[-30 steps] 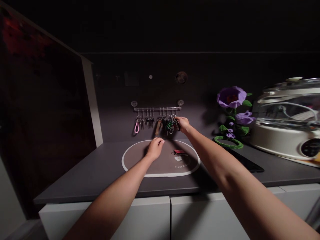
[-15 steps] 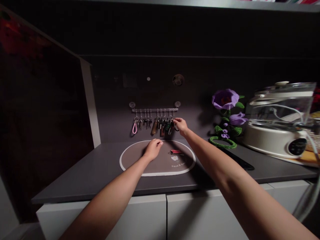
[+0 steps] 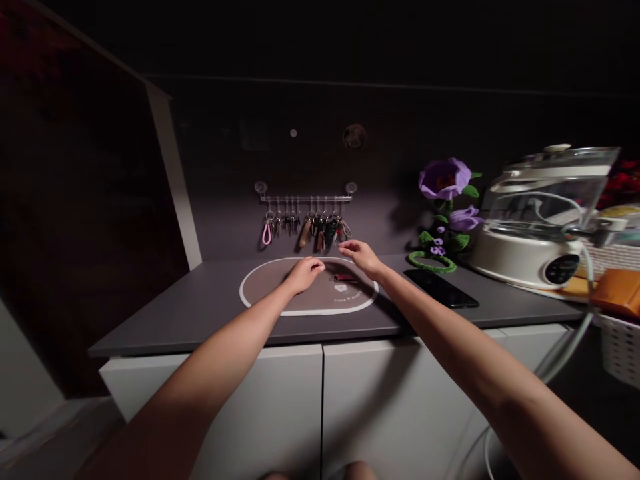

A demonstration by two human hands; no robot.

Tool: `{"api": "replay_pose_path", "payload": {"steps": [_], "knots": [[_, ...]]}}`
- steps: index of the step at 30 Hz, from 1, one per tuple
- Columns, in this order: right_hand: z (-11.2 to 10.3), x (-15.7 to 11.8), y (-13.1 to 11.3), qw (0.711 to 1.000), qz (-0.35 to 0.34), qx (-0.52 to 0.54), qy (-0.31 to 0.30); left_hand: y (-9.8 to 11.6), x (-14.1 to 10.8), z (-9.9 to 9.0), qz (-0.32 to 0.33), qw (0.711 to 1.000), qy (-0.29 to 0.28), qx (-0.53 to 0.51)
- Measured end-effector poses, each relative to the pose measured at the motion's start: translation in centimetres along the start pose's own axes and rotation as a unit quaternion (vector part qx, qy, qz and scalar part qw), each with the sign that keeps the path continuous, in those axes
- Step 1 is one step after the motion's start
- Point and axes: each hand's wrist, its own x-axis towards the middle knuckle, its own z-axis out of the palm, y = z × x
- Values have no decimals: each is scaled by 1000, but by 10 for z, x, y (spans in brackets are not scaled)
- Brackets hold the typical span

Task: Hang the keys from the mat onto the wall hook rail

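Note:
A clear rail (image 3: 307, 199) on the back wall carries several bunches of keys (image 3: 323, 227), with a pink loop keychain (image 3: 267, 233) at its left end. My right hand (image 3: 361, 257) is just below and right of the bunches, apart from them, its fingers stretched out with nothing visible in them. Over the middle of the oval mat (image 3: 265, 287) is my left hand (image 3: 303, 275), fingers loosely curled together and seemingly empty. Between the two hands, a red key fob (image 3: 345, 277) lies on the mat.
Right of the mat lies a black phone (image 3: 443, 288). Behind it stand purple artificial flowers (image 3: 445, 179) with a green ring base. A white appliance with a clear lid (image 3: 520, 257) stands farther right, near a white basket (image 3: 620, 347) holding an orange item.
My right hand has come away from the hanging keys, down toward the mat, its fingers now free of them. My left hand stays over the mat. The view has tilted down.

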Motion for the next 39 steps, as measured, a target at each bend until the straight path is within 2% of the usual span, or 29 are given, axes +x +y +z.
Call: {"api": "replay_pose_path", "payload": {"steps": [4,7,11,17,21,30,39], "knots": [[0,-26,6,996,41,14,-80,-1,-1,0,13,1000,-22,0],[-1,-34,8,989,21,-94,-113,-1,-1,0,15,999,-33,-1],[-1,-36,8,957,-35,-261,-125,1,-2,1,21,999,-46,18],[2,-34,13,928,-86,-340,-125,1,-3,3,35,996,-71,39],[4,-33,15,930,-99,-334,-118,2,-3,3,38,995,-81,41],[8,-32,12,958,-90,-259,-82,3,-1,5,36,996,-73,33],[7,-28,15,978,-89,-173,-79,12,-1,4,8,996,-32,-77]]}}
